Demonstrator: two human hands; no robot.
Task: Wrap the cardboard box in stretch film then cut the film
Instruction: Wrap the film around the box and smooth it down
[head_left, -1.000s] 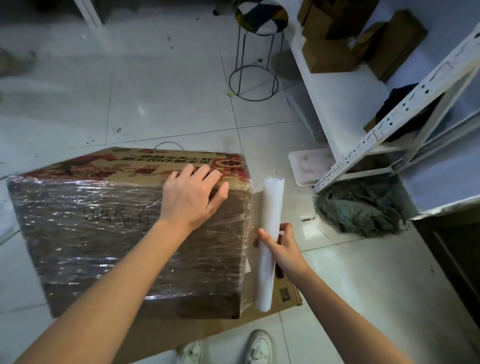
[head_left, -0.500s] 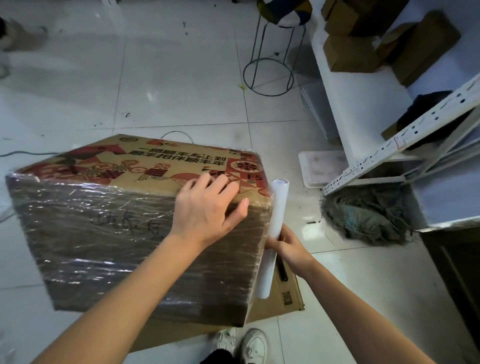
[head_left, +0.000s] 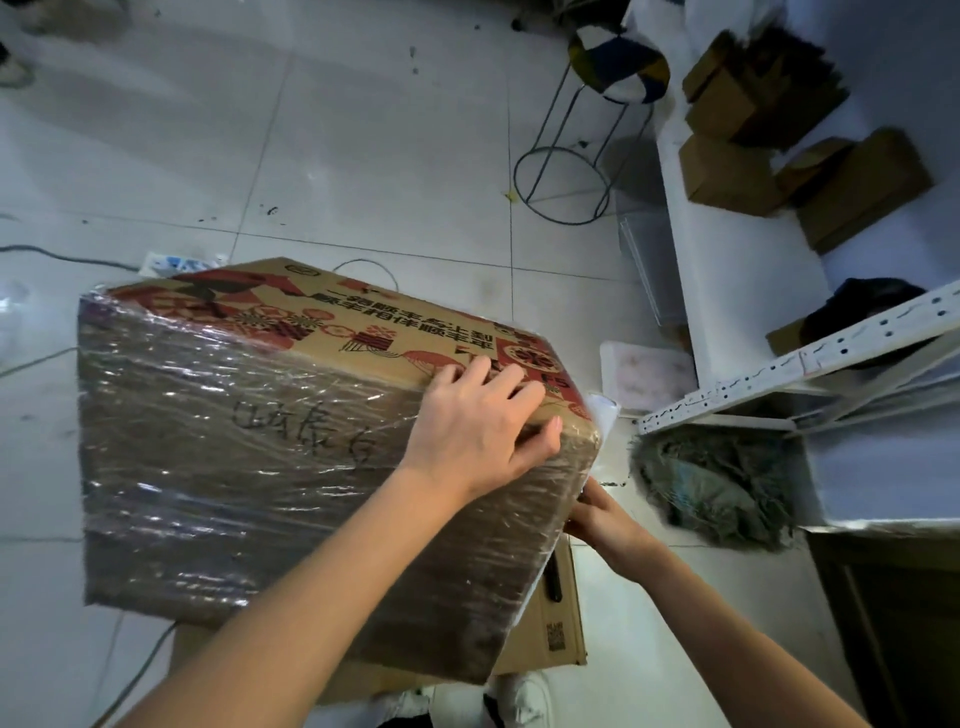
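Two hands mid-wrap: left hand (head_left: 480, 436) flat atop the cardboard box (head_left: 291, 447), right hand (head_left: 597, 519) gripping the film roll (head_left: 602, 415) at 3 o'clock, another pass likely before cutting.

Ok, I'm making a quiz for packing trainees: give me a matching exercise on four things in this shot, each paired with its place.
Things:
1. left hand
2. right hand
3. stool
4. flat cardboard sheet

Places:
A. on the floor under the cardboard box
B. on the box's top right edge
C. standing on the tiles beyond the box
D. at the film roll, behind the box's right corner

Pairs: 1-B, 2-D, 3-C, 4-A
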